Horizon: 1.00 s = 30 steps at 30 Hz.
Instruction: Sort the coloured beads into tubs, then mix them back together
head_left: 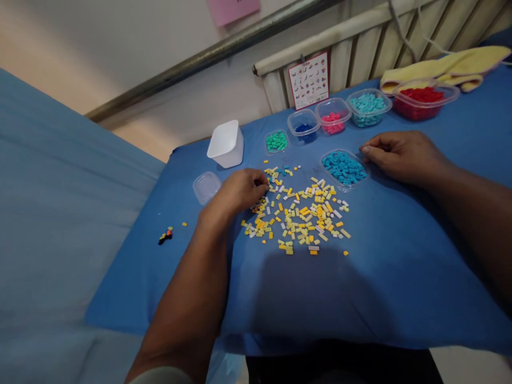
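A loose spread of small yellow, pale green and white toy building bricks [306,213] covers the middle of the blue table. At its upper left edge is my left hand [242,189], thumb and fingers curled in toward the bricks; whatever lies between the fingertips is hidden. A few blue bricks [285,171] lie just beyond those fingers. My right hand [406,154] is closed, thumb and forefinger together, at the upper right edge of a clear tub of blue bricks [344,167]. I cannot tell whether it grips the rim or a small piece.
Behind stand clear tubs of green bricks [276,141], dark blue bricks [304,131], pink bricks [333,121], turquoise bricks [367,104] and red bricks [422,98]. A white container [226,144] and a clear lid [207,188] are left; a yellow cloth [444,66] lies back right.
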{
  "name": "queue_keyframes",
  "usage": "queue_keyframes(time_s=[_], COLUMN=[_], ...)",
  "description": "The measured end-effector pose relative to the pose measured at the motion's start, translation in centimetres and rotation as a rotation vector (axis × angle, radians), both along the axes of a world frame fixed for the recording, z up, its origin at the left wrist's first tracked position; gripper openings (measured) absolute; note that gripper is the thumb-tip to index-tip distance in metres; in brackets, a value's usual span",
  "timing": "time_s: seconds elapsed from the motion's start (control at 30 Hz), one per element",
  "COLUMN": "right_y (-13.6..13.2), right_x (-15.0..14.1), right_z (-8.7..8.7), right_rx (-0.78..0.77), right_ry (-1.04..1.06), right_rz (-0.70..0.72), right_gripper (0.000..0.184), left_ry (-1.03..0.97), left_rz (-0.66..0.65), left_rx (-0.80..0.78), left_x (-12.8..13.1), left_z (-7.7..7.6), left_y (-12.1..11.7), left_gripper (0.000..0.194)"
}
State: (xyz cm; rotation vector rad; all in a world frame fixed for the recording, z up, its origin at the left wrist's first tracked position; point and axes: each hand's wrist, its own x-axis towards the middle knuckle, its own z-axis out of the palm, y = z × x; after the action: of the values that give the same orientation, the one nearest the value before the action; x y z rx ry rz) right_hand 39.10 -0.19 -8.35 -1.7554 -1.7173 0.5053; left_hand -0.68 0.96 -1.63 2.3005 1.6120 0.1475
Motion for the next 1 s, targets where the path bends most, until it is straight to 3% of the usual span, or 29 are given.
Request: queue_keyframes(time_s=[0.23,0.47,0.7,1.0], right_y=[-0.3,-0.1,0.0,0.1], right_x=[-0.2,-0.3,-0.5,-0.7], right_z=[0.4,0.4,0.6,0.8], right_rx=[-0.008,-0.014,-0.014,-0.030], right_ry=[-0.025,-0.037,-0.014,-0.015], right_rz=[-0.021,-0.026,-0.011,-0.020], right_gripper=[0.024,0.024,0.024,0.022], left_ry=[0.163,0.050,0.246,0.239], left_rz=[-0.005,0.080,-0.096,-0.020], left_rx=[-0.006,0.133,0.158,0.120], left_x=[0.5,1.9,2.7,2.7], left_z=[0.5,1.0,-0.3,0.3], left_y=[-0.4,-0.3,0.8,0.6], left_gripper=[0.012,0.016,0.036,0.029])
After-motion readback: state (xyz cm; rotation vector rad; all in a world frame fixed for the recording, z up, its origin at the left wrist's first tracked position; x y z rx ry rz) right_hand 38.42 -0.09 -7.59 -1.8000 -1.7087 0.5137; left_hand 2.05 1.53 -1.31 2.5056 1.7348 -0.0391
